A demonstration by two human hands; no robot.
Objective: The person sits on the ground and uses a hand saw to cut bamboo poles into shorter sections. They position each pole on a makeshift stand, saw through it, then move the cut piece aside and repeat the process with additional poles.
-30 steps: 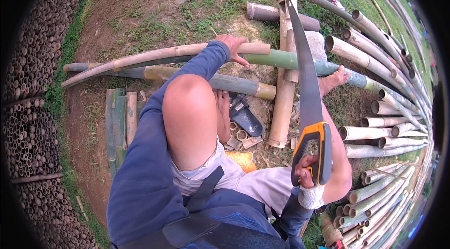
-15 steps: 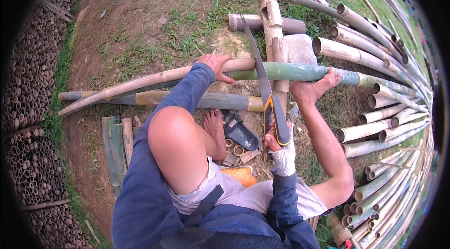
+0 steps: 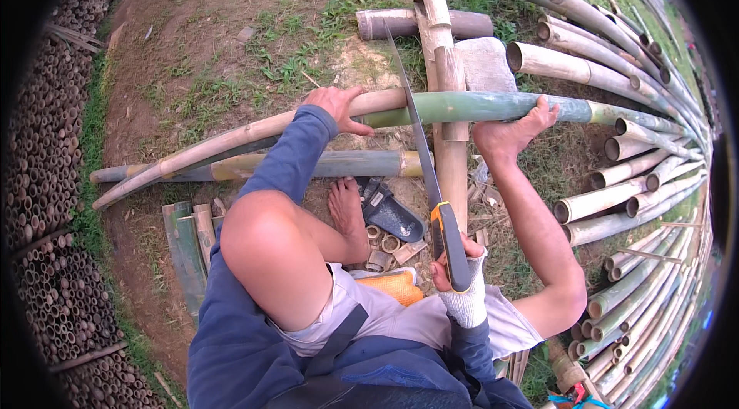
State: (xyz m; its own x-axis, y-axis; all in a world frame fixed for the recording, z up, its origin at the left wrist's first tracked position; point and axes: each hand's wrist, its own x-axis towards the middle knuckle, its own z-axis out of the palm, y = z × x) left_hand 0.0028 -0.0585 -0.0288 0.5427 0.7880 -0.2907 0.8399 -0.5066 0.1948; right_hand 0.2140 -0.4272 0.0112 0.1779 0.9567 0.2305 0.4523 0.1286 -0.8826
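My right hand (image 3: pixel 459 266), in a white knit glove with bare fingertips, is wrapped round the black and orange handle of a handsaw (image 3: pixel 424 145). The saw's long blade points away from me and lies against the end of a pale bamboo pole (image 3: pixel 262 129), at the green bamboo pole (image 3: pixel 477 107) beside it. With fingers over the top and thumb below, my left hand (image 3: pixel 336 108) grips the pale pole just left of the blade. My raised bare foot (image 3: pixel 512 128) presses on the green pole to the right. How deep any cut goes is hidden.
An upright-notched bamboo support (image 3: pixel 446 62) lies under the green pole, near a grey stone block (image 3: pixel 486 64). Another bamboo pole (image 3: pixel 308 165) lies closer to me. A black sandal (image 3: pixel 392 212) and cut bamboo rings (image 3: pixel 390 243) are by my other foot. Stacked bamboo (image 3: pixel 600 201) fans out right.
My right hand has drawn the saw back toward me, so its handle is nearer my lap. My left hand keeps its grip on the pale pole. The whole view has shifted slightly.
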